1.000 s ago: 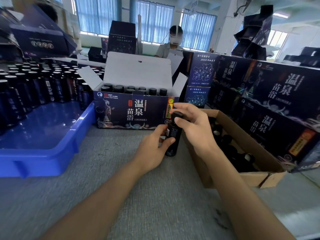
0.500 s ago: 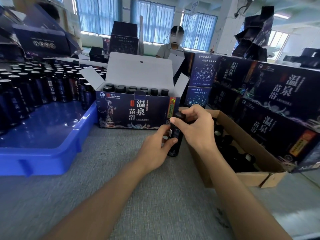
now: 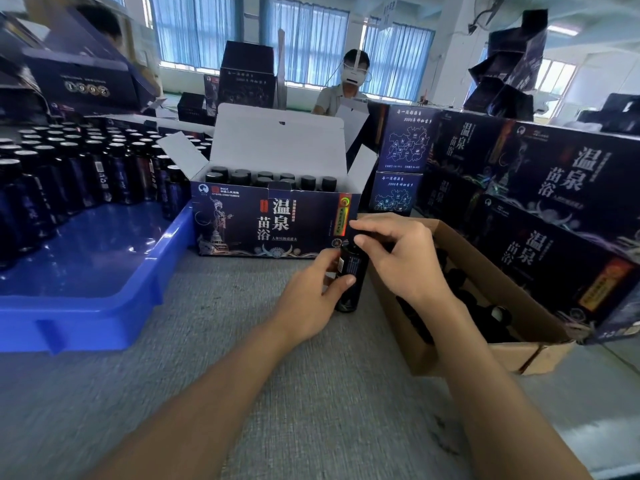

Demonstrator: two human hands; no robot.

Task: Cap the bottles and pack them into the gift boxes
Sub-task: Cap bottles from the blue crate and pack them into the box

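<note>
A dark bottle (image 3: 350,285) stands upright on the grey table, just in front of the open gift box (image 3: 273,223). My left hand (image 3: 311,296) grips its body from the left. My right hand (image 3: 398,258) is on top of it, fingers pinching the black cap (image 3: 360,235), which is mostly hidden. The gift box holds several capped bottles (image 3: 270,180) in rows, its white lid flap raised.
A blue tray (image 3: 104,278) at left carries several dark bottles (image 3: 69,174). A brown carton (image 3: 502,306) at right holds loose black caps. Stacked dark gift boxes (image 3: 554,209) wall the right side. A person in a headset (image 3: 346,84) sits behind.
Both hands stay on the same bottle in place. My right fingers have shifted round the cap, and the view has moved slightly.
</note>
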